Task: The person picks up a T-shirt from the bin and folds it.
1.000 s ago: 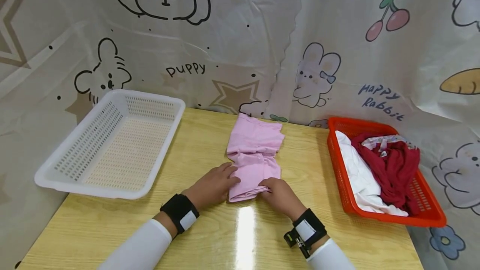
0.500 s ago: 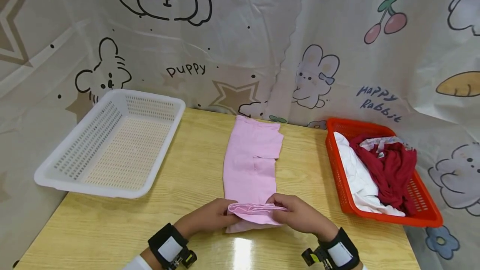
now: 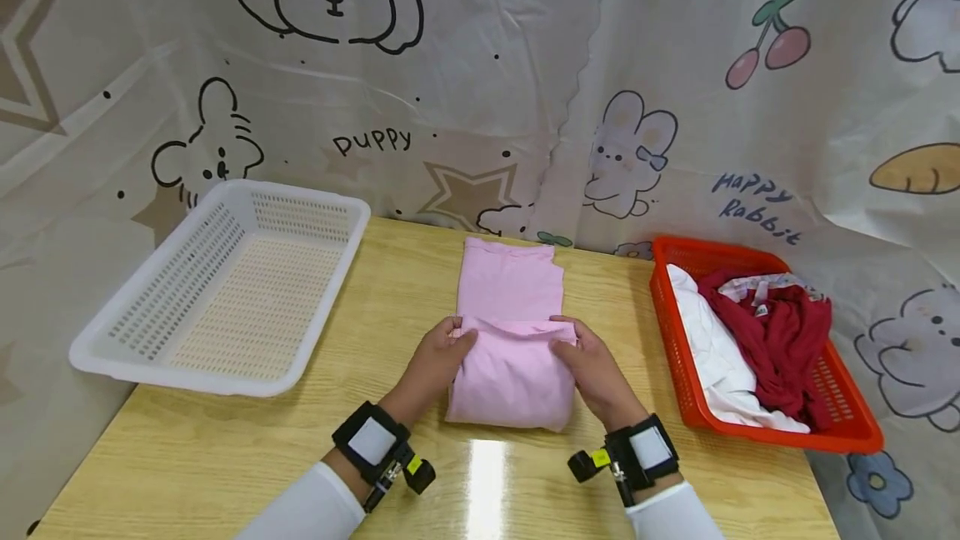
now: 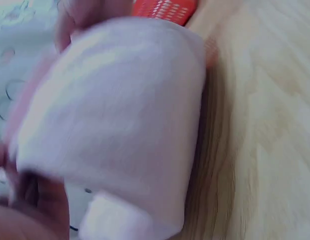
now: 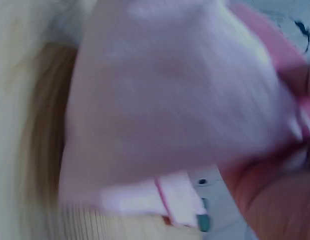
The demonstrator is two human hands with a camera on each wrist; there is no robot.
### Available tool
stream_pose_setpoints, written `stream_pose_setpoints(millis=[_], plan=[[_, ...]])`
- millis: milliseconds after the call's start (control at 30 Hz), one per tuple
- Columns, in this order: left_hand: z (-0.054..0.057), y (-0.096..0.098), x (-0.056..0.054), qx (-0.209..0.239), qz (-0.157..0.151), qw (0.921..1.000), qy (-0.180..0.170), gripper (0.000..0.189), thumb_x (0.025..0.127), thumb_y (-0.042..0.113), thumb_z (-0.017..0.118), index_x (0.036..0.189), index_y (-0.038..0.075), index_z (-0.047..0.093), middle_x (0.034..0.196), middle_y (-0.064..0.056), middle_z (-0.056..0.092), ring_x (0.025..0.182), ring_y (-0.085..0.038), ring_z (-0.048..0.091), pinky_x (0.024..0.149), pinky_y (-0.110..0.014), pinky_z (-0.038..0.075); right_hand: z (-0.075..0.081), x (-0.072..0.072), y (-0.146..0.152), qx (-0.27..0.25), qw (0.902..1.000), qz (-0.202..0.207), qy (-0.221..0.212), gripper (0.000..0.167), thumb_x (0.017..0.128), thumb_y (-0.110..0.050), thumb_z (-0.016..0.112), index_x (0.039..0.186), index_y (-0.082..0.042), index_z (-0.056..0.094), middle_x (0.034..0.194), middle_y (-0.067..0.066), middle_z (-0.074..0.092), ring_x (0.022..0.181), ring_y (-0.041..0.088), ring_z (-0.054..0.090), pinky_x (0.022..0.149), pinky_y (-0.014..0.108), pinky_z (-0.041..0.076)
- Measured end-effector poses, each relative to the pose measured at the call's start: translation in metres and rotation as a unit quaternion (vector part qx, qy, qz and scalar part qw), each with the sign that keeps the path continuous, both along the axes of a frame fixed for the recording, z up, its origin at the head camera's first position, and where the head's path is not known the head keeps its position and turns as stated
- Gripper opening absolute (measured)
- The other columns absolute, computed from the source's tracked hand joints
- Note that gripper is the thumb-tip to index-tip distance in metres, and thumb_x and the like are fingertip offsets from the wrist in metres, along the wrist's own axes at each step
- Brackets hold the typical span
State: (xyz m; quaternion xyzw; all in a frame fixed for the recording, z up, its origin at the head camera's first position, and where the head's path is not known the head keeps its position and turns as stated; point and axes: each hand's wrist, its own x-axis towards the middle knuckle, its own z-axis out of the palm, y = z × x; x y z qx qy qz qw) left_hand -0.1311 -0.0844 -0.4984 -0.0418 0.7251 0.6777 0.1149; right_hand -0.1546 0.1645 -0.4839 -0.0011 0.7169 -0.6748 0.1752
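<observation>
A pink folded garment (image 3: pixel 513 373) lies on the table in front of me, its near part doubled over toward the far part. My left hand (image 3: pixel 435 357) pinches the left end of the folded-over edge, thumb on top. At the right end of that same edge my right hand (image 3: pixel 596 369) grips the cloth in the same way. Both wrist views are blurred; the pink cloth (image 4: pixel 119 110) fills much of the left one and bulges up off the wood. The fingers beneath the fold are mostly hidden.
To the left stands a white plastic basket (image 3: pixel 318 307) with nothing visible in it. A red basket (image 3: pixel 678 357) on the right holds a white cloth (image 3: pixel 712 357) and a dark red garment (image 3: pixel 787 340). A printed curtain (image 3: pixel 480 90) hangs behind the wooden table (image 3: pixel 405 273).
The garment was first pulled out longer toward me, both hands at its near end. Since then both hands have moved away from me, carrying the near end over onto the rest.
</observation>
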Motion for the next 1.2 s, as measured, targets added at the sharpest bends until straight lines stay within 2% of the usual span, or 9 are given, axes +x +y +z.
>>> stream_pose_setpoints(millis=[133,300,467,667,767,867,933,1033,1200], plan=[[-0.020,0.008,-0.013,0.009,0.041,0.9979,-0.049,0.074,0.101,0.025,0.056,0.158,0.010,0.011,0.147,-0.029,0.038,0.136,-0.038,0.040,0.109,-0.049,0.034,-0.030,-0.011,-0.010,-0.016,0.9951,-0.062,-0.076,0.063,0.100,-0.013,0.049,0.155,-0.004,0.020,0.152,0.025,0.031,0.137,0.036,0.035,0.111,0.048,0.031],[-0.029,0.004,-0.007,-0.004,0.009,0.9987,-0.051,0.085,0.098,0.020,0.058,0.158,0.012,-0.001,0.156,-0.029,0.020,0.145,-0.041,0.020,0.115,-0.053,0.021,-0.034,-0.011,-0.004,0.025,0.9956,-0.054,-0.072,0.070,0.101,-0.016,0.049,0.157,-0.003,0.008,0.158,0.027,0.018,0.145,0.040,0.021,0.114,0.056,0.021],[-0.014,-0.008,0.008,-0.159,-0.058,0.9829,0.073,0.084,0.093,0.021,0.064,0.157,0.004,0.013,0.155,-0.029,0.022,0.140,-0.041,0.031,0.110,-0.053,0.032,-0.015,-0.009,0.006,0.125,0.9903,-0.059,0.014,0.058,0.100,-0.017,0.054,0.150,-0.002,0.031,0.153,0.022,0.032,0.137,0.039,0.036,0.107,0.055,0.034],[0.002,-0.013,0.040,-0.382,-0.182,0.8533,0.305,0.057,0.084,0.024,0.076,0.134,0.003,0.056,0.125,-0.013,0.057,0.110,-0.025,0.058,0.090,-0.038,0.051,0.002,0.018,0.009,0.302,0.9350,0.035,0.183,0.039,0.094,-0.018,0.067,0.129,-0.004,0.060,0.130,0.014,0.060,0.122,0.031,0.054,0.099,0.053,0.045],[0.001,-0.010,0.051,-0.441,-0.239,0.7760,0.382,0.031,0.085,0.019,0.074,0.113,0.010,0.067,0.106,-0.003,0.060,0.093,-0.017,0.058,0.076,-0.031,0.052,0.000,0.036,0.007,0.365,0.8814,0.121,0.274,0.035,0.088,-0.015,0.074,0.120,-0.004,0.064,0.123,0.010,0.062,0.117,0.029,0.057,0.097,0.050,0.046],[-0.007,-0.006,0.057,-0.531,-0.246,0.6884,0.428,0.009,0.087,0.016,0.071,0.095,0.016,0.067,0.093,0.001,0.057,0.084,-0.016,0.054,0.067,-0.029,0.049,-0.008,0.051,0.004,0.418,0.8226,0.185,0.339,0.035,0.081,-0.015,0.080,0.112,-0.006,0.066,0.120,0.011,0.061,0.113,0.030,0.058,0.095,0.047,0.048],[-0.015,-0.004,0.059,-0.579,-0.239,0.6451,0.438,0.007,0.089,0.015,0.070,0.090,0.018,0.064,0.089,0.001,0.054,0.082,-0.016,0.053,0.066,-0.031,0.048,-0.016,0.060,0.001,0.448,0.7931,0.211,0.354,0.038,0.077,-0.017,0.083,0.111,-0.009,0.067,0.120,0.014,0.061,0.111,0.032,0.059,0.092,0.048,0.049],[-0.024,-0.003,0.060,-0.610,-0.233,0.6221,0.432,0.008,0.089,0.015,0.070,0.089,0.018,0.062,0.086,0.001,0.053,0.080,-0.016,0.052,0.064,-0.031,0.048,-0.027,0.069,-0.001,0.481,0.7722,0.232,0.344,0.042,0.074,-0.015,0.083,0.113,-0.012,0.067,0.121,0.015,0.060,0.112,0.033,0.058,0.089,0.049,0.051],[-0.030,-0.003,0.062,-0.606,-0.220,0.6391,0.420,0.008,0.088,0.012,0.069,0.089,0.015,0.062,0.083,0.001,0.052,0.076,-0.016,0.053,0.058,-0.030,0.047,-0.042,0.073,-0.002,0.500,0.7599,0.223,0.351,0.042,0.074,-0.008,0.080,0.114,-0.015,0.068,0.121,0.013,0.061,0.113,0.031,0.057,0.087,0.049,0.051]])
